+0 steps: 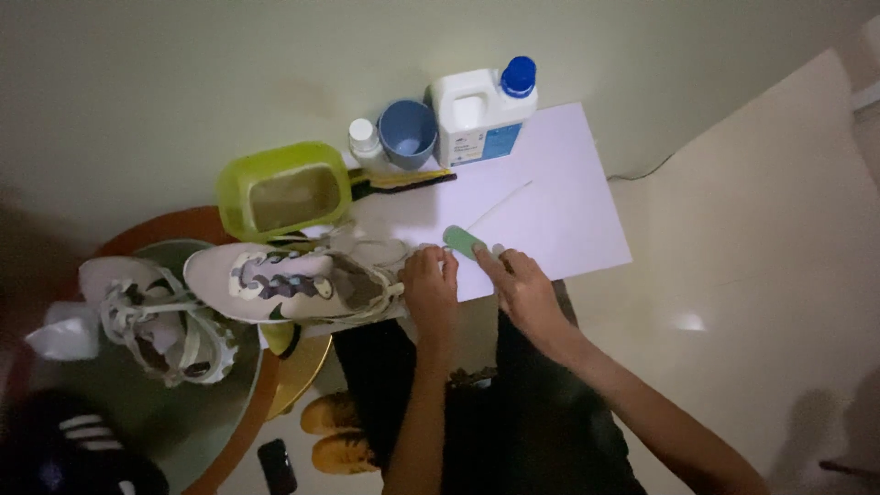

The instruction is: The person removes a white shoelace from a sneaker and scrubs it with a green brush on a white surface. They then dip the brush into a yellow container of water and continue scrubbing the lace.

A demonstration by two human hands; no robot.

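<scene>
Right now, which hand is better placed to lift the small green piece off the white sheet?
Probably the right hand: its fingertips already touch the green piece. The left hand sits beside the sneaker.

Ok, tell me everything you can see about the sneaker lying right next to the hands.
The sneaker lies on its side, toe pointing to the picture's left, opening toward the hands. Its upper looks like pale pinkish fabric with grey and white patches on the side. It has a light sole, and loose pale laces trail from it onto the white sheet. The left hand touches its heel end. It rests partly over the green basin, just below the yellow-green tub.
</scene>
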